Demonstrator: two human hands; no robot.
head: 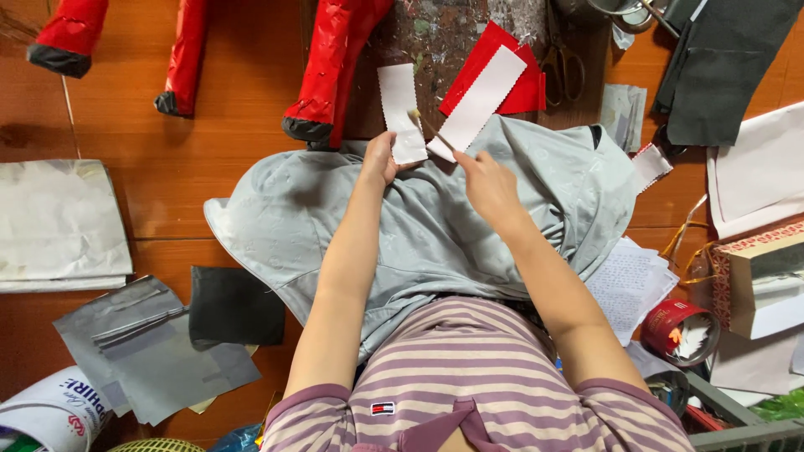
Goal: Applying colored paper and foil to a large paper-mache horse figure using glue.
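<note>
Two bare hands meet over a lap covered by a grey cloth (435,226), seen from above by a seated person in a purple striped shirt (469,377). The left hand (381,159) grasps the lower end of a small white paper strip (400,113), fingers closed around it. The right hand (486,186) pinches a thin brush (429,125), its tip touching the strip; this looks like glue or paint being spread on the paper. Just beside the brush lies a longer white strip with a zigzag edge (477,102), resting on red paper pieces (511,71). Any further stroke would call for keeping the strip steady and the brush within its narrow edges. Room is tight: red papier-mâché legs with black feet (331,59) stand close ahead on the wooden floor (209,151), scissors (563,63) lie near the red paper, and stacks of paper and a black sheet (712,75) crowd the right. Grey sheets (142,351) lie to the left, well apart.
</note>
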